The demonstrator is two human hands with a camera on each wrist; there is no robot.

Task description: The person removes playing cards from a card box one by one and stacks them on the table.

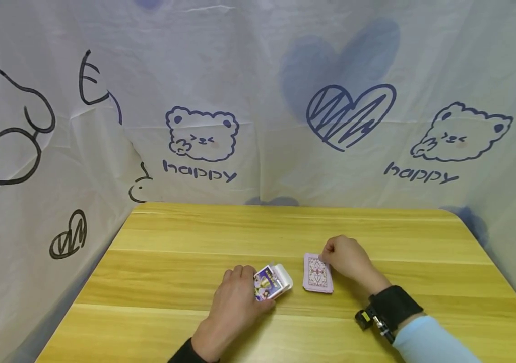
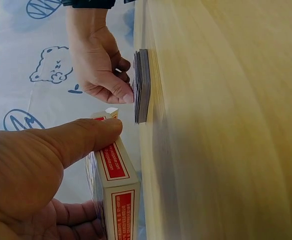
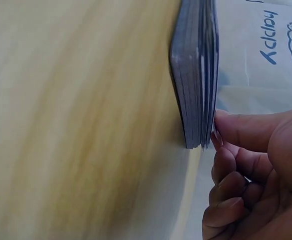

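My left hand point(image 1: 236, 298) grips a playing card box point(image 1: 267, 284), thumb along one side and fingers on the other. The box's white end flap point(image 1: 284, 275) stands open towards the deck. In the left wrist view, red panels with print cover the sides of the box point(image 2: 117, 160). A deck of cards point(image 1: 317, 275) lies face down on the table, showing a patterned back. At its far right corner, my right hand point(image 1: 347, 258) pinches the top playing card between thumb and forefinger. The right wrist view shows the deck point(image 3: 188, 95) edge-on, its upper layers slightly uneven.
The deck and box are near the middle of a wooden table point(image 1: 185, 237). A white cloth point(image 1: 262, 91) with drawn bears and hearts hangs behind the table and along its sides. A black band with a small device point(image 1: 389, 307) is round my right wrist.
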